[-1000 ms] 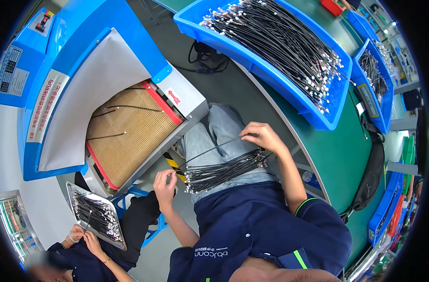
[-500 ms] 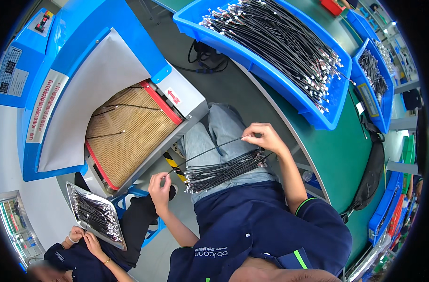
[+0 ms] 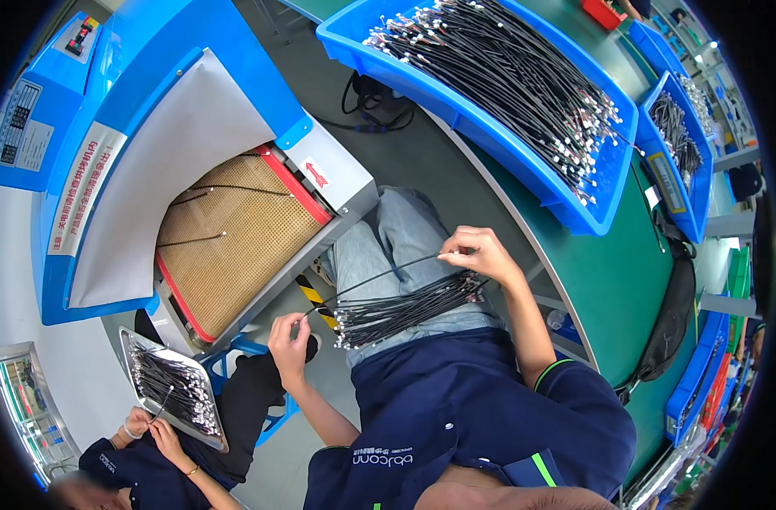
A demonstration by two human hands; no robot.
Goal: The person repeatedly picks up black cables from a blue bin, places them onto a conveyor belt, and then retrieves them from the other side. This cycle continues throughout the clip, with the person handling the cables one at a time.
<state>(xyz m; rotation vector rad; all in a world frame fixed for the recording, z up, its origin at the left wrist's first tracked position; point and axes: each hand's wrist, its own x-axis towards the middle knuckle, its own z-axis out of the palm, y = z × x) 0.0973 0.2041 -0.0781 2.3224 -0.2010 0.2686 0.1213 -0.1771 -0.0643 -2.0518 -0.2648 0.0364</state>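
The person's left hand (image 3: pixel 289 342) is pinching a thin black cable (image 3: pixel 373 278) near one end, and the right hand (image 3: pixel 480 252) is pinching it near the other, so it is stretching slantwise over the lap. Just beside it, a bundle of black cables with pale tips (image 3: pixel 409 311) is lying across light-blue jeans (image 3: pixel 409 223). Farther out, a tan mesh belt with red edges (image 3: pixel 256 229) is bearing several cables, and a large blue plastic bin (image 3: pixel 469 115) is holding many more.

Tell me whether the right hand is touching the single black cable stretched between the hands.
Touching. The head view shows the right hand pinching the single black cable near one end with its fingers.
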